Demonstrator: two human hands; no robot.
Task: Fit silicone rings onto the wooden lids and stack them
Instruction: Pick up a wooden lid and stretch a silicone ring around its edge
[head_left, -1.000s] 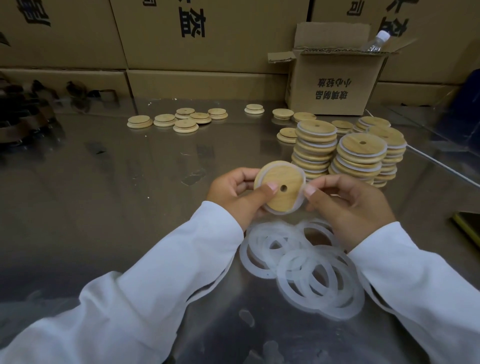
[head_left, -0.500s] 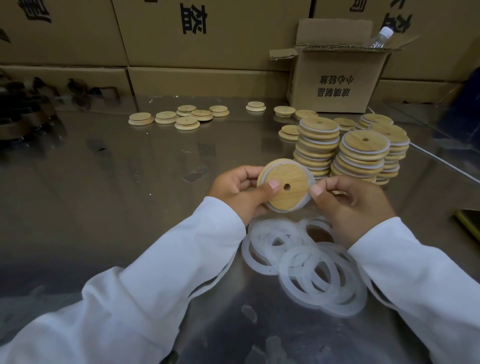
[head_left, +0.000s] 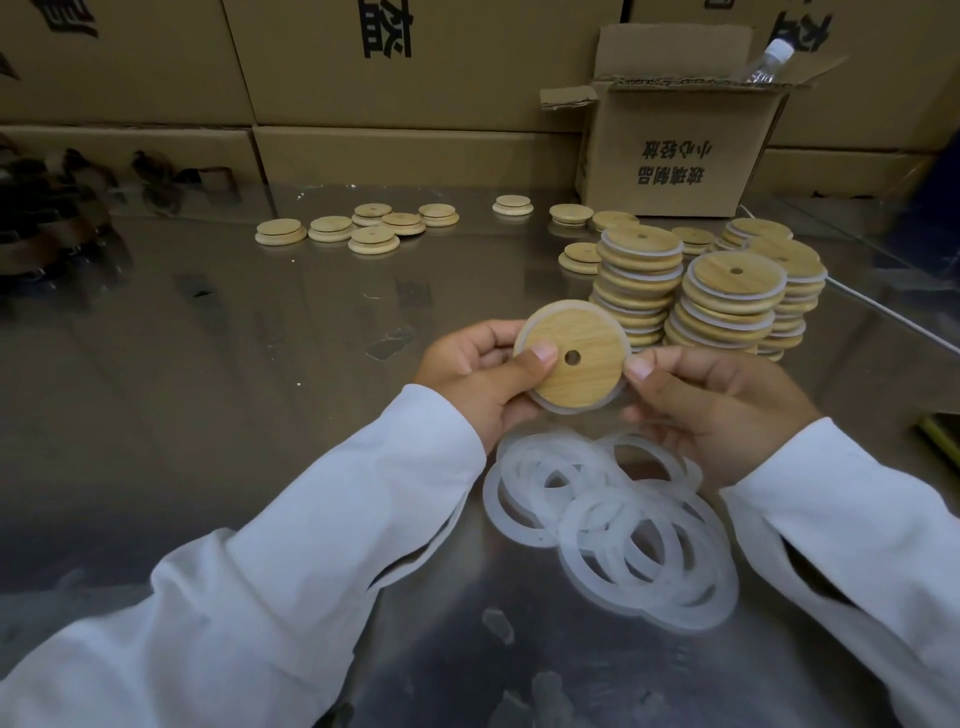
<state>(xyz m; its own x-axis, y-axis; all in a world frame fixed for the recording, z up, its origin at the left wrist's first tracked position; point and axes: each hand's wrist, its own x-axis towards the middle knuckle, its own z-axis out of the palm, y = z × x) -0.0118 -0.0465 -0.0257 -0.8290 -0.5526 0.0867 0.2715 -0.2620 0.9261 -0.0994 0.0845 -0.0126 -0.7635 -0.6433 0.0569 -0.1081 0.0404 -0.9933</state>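
Both hands hold one wooden lid above the surface. The left hand grips its edge, thumb on the face; the right hand pinches the opposite rim. Loose silicone rings lie directly below the hands; ringed lid stacks stand just beyond them.

One head-worn wide view, facing forward and down
It looks from above the chest along both sleeves to the left hand and right hand, close under the lens at mid-frame with a lid between them; the counter runs beyond to boxes at the top edge
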